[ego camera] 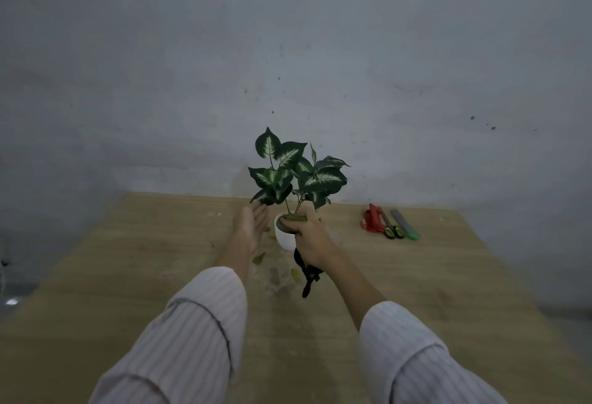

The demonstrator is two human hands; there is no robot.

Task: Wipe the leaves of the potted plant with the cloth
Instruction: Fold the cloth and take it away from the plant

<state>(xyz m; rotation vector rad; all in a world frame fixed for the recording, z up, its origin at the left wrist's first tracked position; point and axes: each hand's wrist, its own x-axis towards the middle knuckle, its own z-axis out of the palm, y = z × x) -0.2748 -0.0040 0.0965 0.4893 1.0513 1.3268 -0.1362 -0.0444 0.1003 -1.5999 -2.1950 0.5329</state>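
A small plant point(296, 173) with dark green, white-centred leaves stands in a white pot point(282, 237) on the wooden table point(144, 259), near the wall. My right hand point(312, 238) grips the pot's rim from the right and also holds a black cloth point(307, 270), which dangles below the hand. My left hand point(251, 225) is open, palm up, with its fingertips touching the lowest left leaf point(267, 197). The pot's right side is hidden behind my right hand.
Red pruning shears point(373, 219), scissors point(390, 227) and a green-tipped pen or cutter point(405, 225) lie at the table's right rear. A few fallen leaf bits point(259, 258) lie in front of the pot. A grey wall rises right behind the table.
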